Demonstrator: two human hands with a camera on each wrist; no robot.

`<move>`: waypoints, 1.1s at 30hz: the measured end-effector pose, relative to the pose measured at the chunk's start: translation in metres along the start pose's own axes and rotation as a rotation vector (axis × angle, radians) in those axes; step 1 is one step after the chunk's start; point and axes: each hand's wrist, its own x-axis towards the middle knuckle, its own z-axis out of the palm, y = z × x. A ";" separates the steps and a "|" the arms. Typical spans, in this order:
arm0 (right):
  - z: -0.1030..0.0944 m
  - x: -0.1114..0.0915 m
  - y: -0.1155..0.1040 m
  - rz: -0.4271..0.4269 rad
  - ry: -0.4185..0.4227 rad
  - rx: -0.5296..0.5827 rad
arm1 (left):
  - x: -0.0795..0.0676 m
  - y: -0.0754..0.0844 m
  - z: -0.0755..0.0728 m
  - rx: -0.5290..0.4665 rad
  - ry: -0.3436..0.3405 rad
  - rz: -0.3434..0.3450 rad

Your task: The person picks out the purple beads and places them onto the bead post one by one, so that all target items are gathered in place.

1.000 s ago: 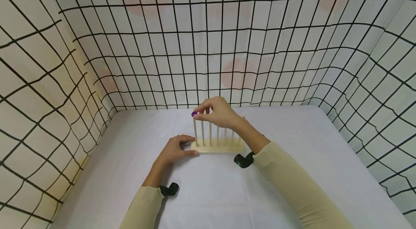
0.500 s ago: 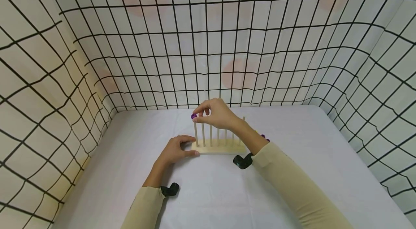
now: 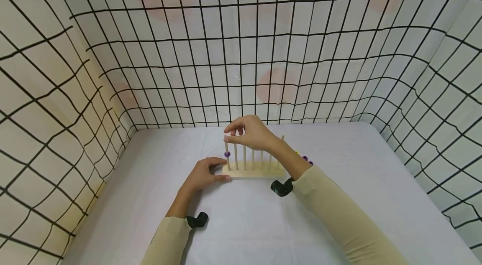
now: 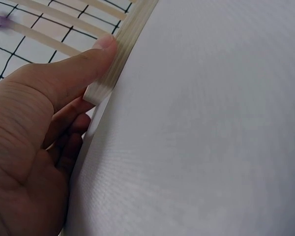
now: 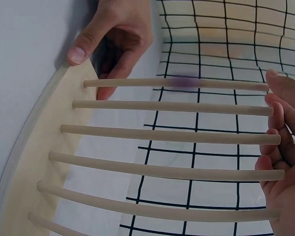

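A pale wooden peg rack (image 3: 260, 171) stands on the table, with a row of several upright pegs in its base. My left hand (image 3: 203, 173) grips the left end of that base, thumb along the front edge and fingers behind, as the left wrist view also shows around the wooden base (image 4: 128, 46). A purple bead (image 3: 227, 154) is threaded on the leftmost peg, about halfway down; it is blurred in the right wrist view, where the bead (image 5: 185, 81) surrounds the peg. At that peg's top my right hand (image 3: 253, 133) hovers, thumb and fingertips parted, holding nothing.
Beyond the right forearm lie purple beads (image 3: 305, 158) and a yellow bead (image 3: 297, 153), partly hidden by the arm. Black netting (image 3: 241, 52) over white cloth walls the table's back and sides. A black wrist camera (image 3: 282, 187) sits at the right cuff.
The purple bead has left the right fingertips at the leftmost peg's top and slid partway down it. The right hand sank slightly and its fingers parted. The left hand stays put.
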 end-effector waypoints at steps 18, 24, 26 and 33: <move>-0.017 -0.009 0.006 -0.001 0.037 0.013 | 0.005 0.001 -0.001 0.036 0.000 0.020; -0.027 -0.020 0.013 0.006 0.069 -0.010 | 0.005 0.002 -0.002 0.029 -0.001 0.008; -0.029 -0.023 0.016 0.015 0.070 -0.019 | 0.004 0.002 -0.001 0.028 0.001 -0.001; -0.035 -0.035 0.020 0.028 0.058 -0.017 | 0.002 0.002 0.001 0.020 -0.008 -0.025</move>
